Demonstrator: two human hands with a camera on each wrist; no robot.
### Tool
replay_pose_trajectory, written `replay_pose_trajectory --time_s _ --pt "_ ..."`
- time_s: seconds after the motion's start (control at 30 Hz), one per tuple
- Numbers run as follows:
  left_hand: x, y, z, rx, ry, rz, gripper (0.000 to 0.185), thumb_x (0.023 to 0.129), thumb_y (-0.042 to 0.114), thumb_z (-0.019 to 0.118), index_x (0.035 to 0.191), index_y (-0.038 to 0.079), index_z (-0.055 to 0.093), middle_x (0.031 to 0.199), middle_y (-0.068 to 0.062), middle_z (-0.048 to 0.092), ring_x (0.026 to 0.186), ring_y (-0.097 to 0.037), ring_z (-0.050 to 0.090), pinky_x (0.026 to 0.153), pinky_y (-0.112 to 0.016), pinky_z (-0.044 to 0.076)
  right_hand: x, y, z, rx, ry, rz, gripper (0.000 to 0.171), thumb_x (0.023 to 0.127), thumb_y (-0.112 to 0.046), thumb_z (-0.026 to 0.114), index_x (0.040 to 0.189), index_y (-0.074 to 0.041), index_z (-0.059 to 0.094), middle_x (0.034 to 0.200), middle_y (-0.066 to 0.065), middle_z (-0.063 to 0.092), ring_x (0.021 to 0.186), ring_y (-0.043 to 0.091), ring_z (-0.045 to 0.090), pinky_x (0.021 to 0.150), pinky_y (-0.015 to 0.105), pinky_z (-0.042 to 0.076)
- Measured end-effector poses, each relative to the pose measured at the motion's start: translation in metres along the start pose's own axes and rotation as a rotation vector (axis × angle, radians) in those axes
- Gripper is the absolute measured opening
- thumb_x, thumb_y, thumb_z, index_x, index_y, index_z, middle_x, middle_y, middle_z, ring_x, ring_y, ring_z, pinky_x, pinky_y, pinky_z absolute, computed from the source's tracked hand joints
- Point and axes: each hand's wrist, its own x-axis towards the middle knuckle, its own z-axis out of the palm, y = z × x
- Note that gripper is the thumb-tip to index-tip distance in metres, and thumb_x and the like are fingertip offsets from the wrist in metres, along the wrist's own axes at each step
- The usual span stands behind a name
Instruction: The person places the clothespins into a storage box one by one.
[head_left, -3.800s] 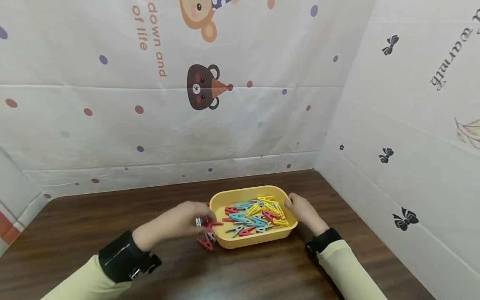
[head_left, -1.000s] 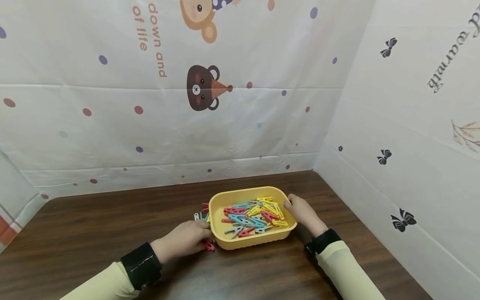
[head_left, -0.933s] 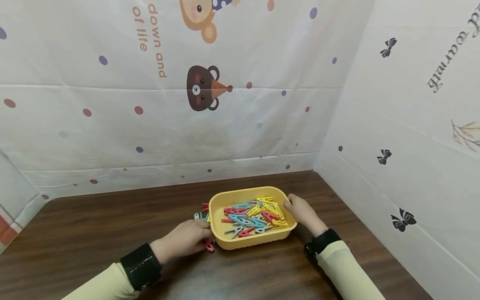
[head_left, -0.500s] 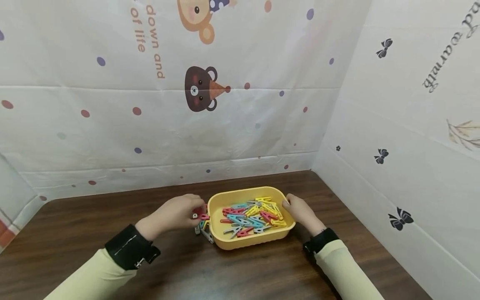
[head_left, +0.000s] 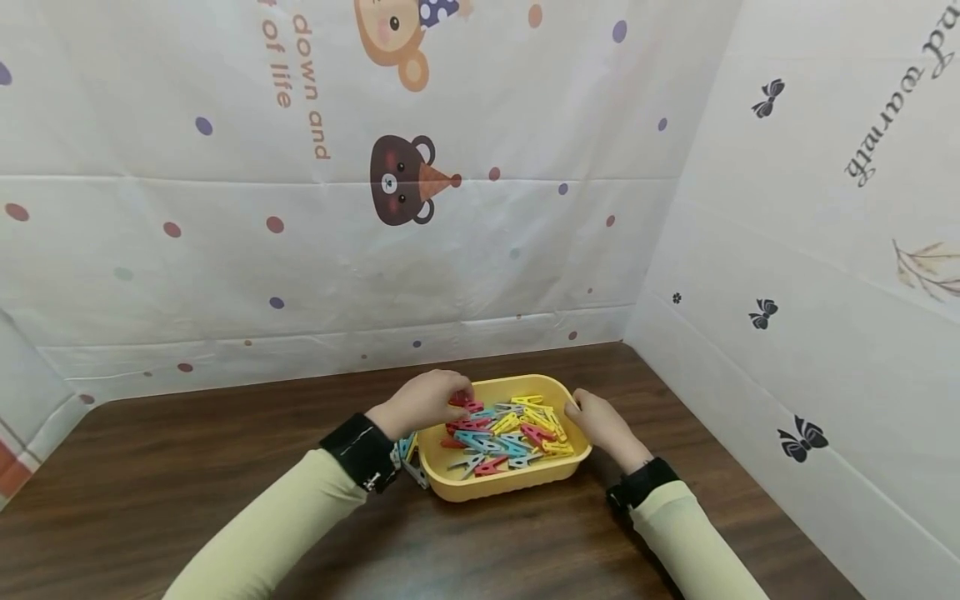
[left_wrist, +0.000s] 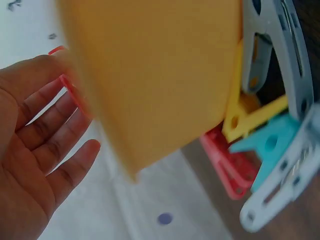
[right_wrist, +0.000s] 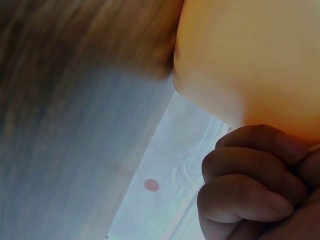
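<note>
Head view: left hand (head_left: pixel 424 401) covers the tray's (head_left: pixel 501 486) near-left rim; its fingertips over the pegs can't be made out, so grip on a red peg (head_left: pixel 462 402) unclear. Pegs outside the tray (head_left: pixel 408 454) mostly hidden behind wrist band. Left wrist view: tray wall (left_wrist: pixel 155 75) blurred, cut off at top; red peg by fingers barely shows. Right wrist view: right hand (right_wrist: pixel 250 185) cut off at bottom/right edges, table (right_wrist: pixel 60 100) blurred.

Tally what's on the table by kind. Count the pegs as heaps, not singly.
yellow tray: 1
peg heaps: 2, the tray heap and the outside heap left of the tray
hands: 2, left hand and right hand
Total: 5
</note>
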Motion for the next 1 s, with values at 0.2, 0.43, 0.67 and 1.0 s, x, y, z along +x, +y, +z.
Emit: replay_pose_trajectory --time_s 0.2,0.43,0.67,1.0 --pt "0.017 -0.001 0.02 -0.04 -0.025 -0.069 0.014 0.092 0.022 0.077 0.101 0.012 0.074 0.095 -0.002 0.072 0.088 -0.017 0.059 0.088 -0.038 0.055 0.0 0.0 0.001 0.0 0.003 -0.003 0.02 0.105 -0.019 0.046 0.096 -0.002 0.052 0.073 0.006 0.046 0.062 0.018 0.05 0.055 0.026 0.039" --pt "0.012 -0.003 0.014 -0.064 0.034 -0.064 0.02 0.093 0.019 0.075 0.111 0.01 0.075 0.11 -0.006 0.076 0.102 -0.022 0.067 0.095 -0.042 0.056 0.001 0.0 0.001 -0.006 0.009 -0.006 0.02 0.104 -0.019 0.046 0.094 -0.003 0.052 0.072 0.006 0.045 0.062 0.018 0.049 0.055 0.026 0.038" --pt "-0.019 -0.01 -0.018 -0.059 0.123 0.004 0.015 0.096 0.014 0.071 0.109 0.008 0.075 0.107 -0.006 0.075 0.103 -0.025 0.07 0.091 -0.043 0.057 0.002 0.002 0.0 -0.012 0.018 -0.018 0.02 0.105 -0.019 0.046 0.095 -0.002 0.052 0.073 0.006 0.045 0.062 0.018 0.048 0.055 0.026 0.038" --pt "-0.073 -0.042 -0.025 0.05 0.164 0.047 0.008 0.094 0.01 0.072 0.1 0.01 0.076 0.099 -0.001 0.075 0.093 -0.018 0.07 0.082 -0.037 0.059 0.002 0.002 0.0 -0.015 0.012 -0.016 0.021 0.105 -0.02 0.045 0.096 -0.002 0.053 0.073 0.005 0.046 0.062 0.017 0.049 0.055 0.026 0.038"
